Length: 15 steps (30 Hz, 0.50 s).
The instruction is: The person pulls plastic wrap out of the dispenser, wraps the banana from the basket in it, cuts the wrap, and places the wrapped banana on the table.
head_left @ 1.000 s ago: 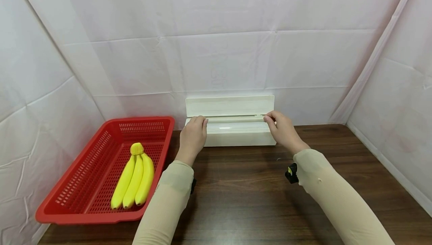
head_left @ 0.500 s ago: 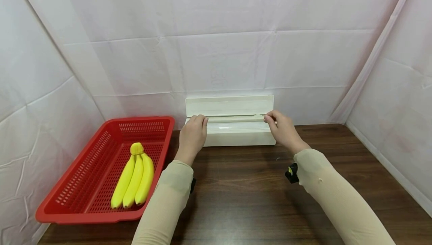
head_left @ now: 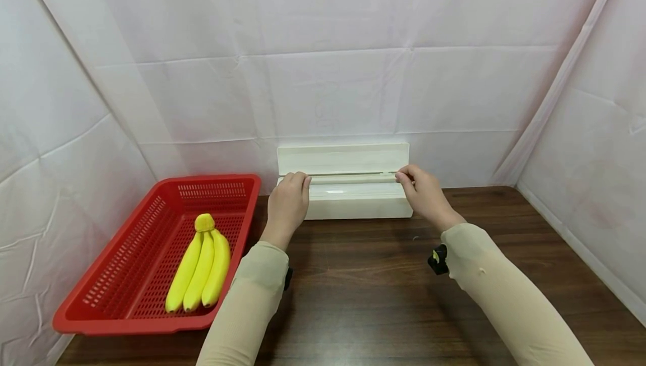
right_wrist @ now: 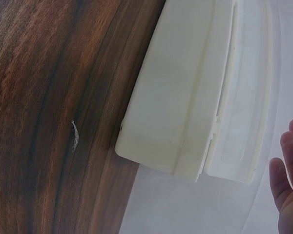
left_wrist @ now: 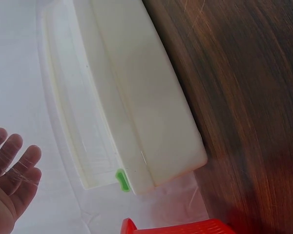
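A long white cling film dispenser stands at the back of the table, its lid raised. Clear, shiny cling film stretches across between the hands, close over the box in the head view. My left hand pinches the film at the left end, thumb against curled fingers. At the opposite end my right hand pinches it between thumb and forefinger. In the left wrist view, creases of film cross the fingers. A small green piece shows at the dispenser's left end.
To the left stands a red perforated basket with a bunch of yellow bananas in it. A white cloth hangs behind and at both sides. One small clear scrap lies on the dark wood table.
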Tool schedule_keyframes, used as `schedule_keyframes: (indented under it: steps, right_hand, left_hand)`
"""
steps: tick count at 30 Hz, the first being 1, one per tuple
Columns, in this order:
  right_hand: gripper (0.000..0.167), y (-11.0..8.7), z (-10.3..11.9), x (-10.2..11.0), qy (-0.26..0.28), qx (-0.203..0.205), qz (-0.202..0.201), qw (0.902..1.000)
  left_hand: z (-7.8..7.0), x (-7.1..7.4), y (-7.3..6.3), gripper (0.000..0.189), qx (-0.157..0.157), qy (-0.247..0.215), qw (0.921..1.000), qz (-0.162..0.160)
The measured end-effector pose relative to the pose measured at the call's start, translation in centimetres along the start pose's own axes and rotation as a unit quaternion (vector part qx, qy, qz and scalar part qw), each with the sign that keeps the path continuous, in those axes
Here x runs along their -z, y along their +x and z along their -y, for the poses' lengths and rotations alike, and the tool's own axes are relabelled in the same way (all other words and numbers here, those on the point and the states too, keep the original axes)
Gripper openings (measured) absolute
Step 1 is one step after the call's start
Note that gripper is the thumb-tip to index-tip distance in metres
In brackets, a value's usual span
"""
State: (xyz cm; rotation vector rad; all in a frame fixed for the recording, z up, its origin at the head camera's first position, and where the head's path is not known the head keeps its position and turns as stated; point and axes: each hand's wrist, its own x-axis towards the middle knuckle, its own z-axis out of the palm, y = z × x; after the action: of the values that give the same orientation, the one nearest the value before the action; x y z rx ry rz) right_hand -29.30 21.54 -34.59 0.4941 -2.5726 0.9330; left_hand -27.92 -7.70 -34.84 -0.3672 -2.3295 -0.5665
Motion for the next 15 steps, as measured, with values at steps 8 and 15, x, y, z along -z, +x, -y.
schedule_keyframes:
  steps: [8,15]
  right_hand:
    - [0.034,-0.11,0.0,0.04,0.004,0.002,-0.006,1.0]
    - [0.032,-0.32,0.15,0.0,0.01,0.01,-0.017,0.9998]
  left_hand:
    - [-0.17,0.29,-0.14,0.022,-0.003,-0.006,1.0,-0.004]
    - [-0.25,0.48,-0.28,0.022,-0.002,-0.008,0.9999,-0.011]
